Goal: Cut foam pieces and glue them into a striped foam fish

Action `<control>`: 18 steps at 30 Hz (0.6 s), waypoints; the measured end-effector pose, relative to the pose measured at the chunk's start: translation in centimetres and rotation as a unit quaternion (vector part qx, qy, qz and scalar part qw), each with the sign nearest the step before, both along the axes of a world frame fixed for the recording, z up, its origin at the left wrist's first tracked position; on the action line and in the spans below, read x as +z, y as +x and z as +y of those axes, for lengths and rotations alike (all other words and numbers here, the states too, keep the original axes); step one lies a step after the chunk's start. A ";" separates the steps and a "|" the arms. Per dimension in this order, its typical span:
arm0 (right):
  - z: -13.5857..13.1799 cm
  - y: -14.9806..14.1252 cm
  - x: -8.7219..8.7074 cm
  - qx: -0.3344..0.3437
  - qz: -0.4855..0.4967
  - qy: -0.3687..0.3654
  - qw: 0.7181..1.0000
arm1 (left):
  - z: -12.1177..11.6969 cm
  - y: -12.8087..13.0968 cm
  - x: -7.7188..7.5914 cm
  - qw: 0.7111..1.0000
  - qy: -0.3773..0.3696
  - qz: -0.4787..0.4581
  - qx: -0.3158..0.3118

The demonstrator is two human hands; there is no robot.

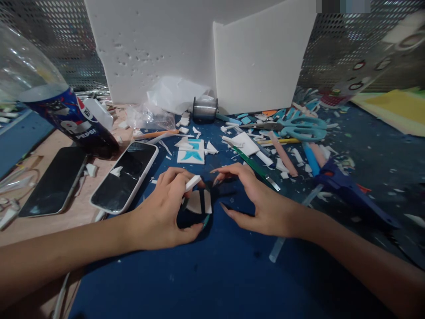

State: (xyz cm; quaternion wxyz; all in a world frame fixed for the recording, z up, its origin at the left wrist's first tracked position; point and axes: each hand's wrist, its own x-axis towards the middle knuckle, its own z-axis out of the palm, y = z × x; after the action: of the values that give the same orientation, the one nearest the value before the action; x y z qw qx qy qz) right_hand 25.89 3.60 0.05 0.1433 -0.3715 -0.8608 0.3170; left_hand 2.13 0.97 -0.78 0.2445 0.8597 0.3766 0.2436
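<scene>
My left hand (169, 208) curves above the blue mat. A small white foam strip (192, 182) sticks out from between its fingers. Under the gap between thumb and fingers lie a white curved foam piece (194, 203) and a narrower white piece (207, 201), a dark slit apart. My right hand (247, 199) holds nothing; its thumb and fingers are spread beside these pieces without touching them. Just beyond the hands lies a white square (191, 157) with bright blue shapes. A green craft knife (250, 164) rests past my right hand.
Two phones (124, 177) and a tilted Pepsi cup (76, 119) stand at the left. Blue-handled scissors (299, 128), a dark blue glue gun (352, 190) and foam scraps cover the right. A wire spool (205, 110) sits before large white foam boards (159, 48).
</scene>
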 end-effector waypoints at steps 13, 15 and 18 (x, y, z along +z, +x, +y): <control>0.2 -0.3 0.9 0.016 -0.069 -0.022 0.997 | 0.2 0.0 -0.4 0.999 0.030 0.012 0.001; 0.2 -0.3 1.0 0.012 -0.068 -0.034 0.997 | 0.2 0.0 -0.3 1.000 0.025 0.015 0.007; 0.3 -0.4 1.1 0.005 -0.058 -0.041 0.997 | 0.2 0.1 -0.2 0.999 0.014 0.022 0.020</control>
State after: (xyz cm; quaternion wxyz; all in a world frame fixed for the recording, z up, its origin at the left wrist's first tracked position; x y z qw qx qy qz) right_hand 25.54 3.90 1.15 0.0759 -0.3905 -0.8560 0.3303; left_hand 2.20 1.17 -0.97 0.2194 0.8603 0.3959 0.2345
